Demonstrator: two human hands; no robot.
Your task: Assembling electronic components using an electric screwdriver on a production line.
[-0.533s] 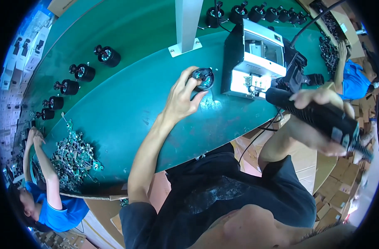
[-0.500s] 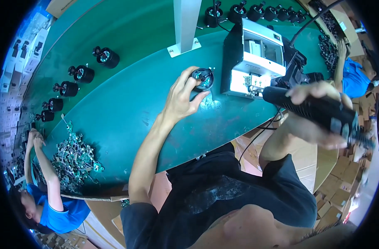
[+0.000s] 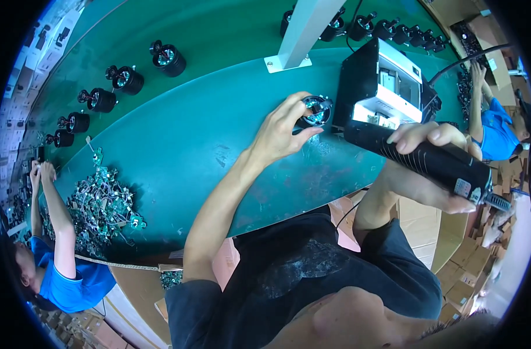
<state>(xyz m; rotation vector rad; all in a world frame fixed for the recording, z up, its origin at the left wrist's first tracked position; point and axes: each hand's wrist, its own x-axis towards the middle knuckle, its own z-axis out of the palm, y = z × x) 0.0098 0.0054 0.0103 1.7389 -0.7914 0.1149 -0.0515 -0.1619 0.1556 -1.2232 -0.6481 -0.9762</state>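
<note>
My left hand (image 3: 277, 131) is closed round a black round housing (image 3: 320, 118) standing on the green bench, its thumb at the near side and fingers at the far side. Inside the housing's open top, bits of green circuit board show, and a black part sticks up. In my right hand (image 3: 414, 183) is a black electric screwdriver (image 3: 425, 163), fingers wrapped over its ribbed body. It is raised above the bench, its front end just right of the housing, apart from it. Behind it stands a white and black screw feeder (image 3: 400, 102), partly hidden by the screwdriver.
Several similar black housings (image 3: 129, 80) line the bench's far side at left and right. A pile of wired circuit boards (image 3: 105, 206) lies at the left. A metal post (image 3: 306, 35) rises behind my left hand. Co-workers in blue shirts (image 3: 495, 131) sit at both sides.
My right hand has brought the screwdriver leftward across the feeder's front, nearer the housing. My left hand keeps its hold. The whole view has shifted and tilted.
</note>
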